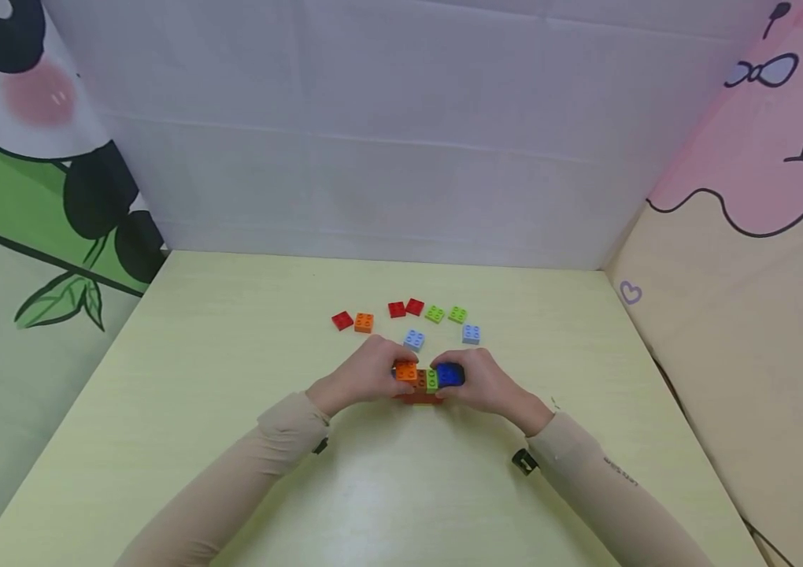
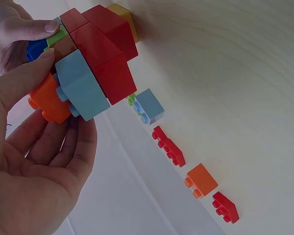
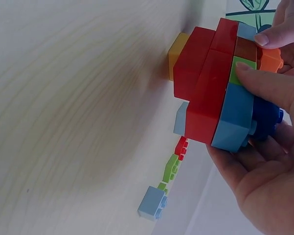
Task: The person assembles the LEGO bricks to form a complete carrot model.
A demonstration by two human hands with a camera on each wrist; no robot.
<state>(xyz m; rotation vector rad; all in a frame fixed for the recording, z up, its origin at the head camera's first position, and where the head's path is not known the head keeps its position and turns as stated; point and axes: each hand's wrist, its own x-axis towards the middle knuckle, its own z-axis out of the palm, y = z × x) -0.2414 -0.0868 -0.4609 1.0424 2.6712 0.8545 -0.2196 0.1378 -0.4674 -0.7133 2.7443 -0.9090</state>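
Both hands hold one toy-brick build between them, close over the table. My left hand (image 1: 366, 372) grips its left end by an orange brick (image 1: 405, 371) and a light blue brick (image 2: 81, 83). My right hand (image 1: 490, 384) holds the other end, around a dark blue brick (image 1: 450, 374) and a second light blue brick (image 3: 235, 117). Between the thumbs sit a brown brick (image 3: 246, 48) and a lime green brick (image 3: 241, 72). Red bricks (image 3: 205, 93) make up the layers beneath, with a yellow brick (image 3: 176, 56) at the very bottom. The fingers hide parts of both ends.
Loose bricks lie beyond the hands: red ones (image 1: 342, 320), an orange one (image 1: 364, 322), lime green ones (image 1: 457, 314) and light blue ones (image 1: 471, 334). The pale tabletop (image 1: 231, 331) meets a white cloth wall (image 1: 373, 197) at the back, with printed panels on both sides.
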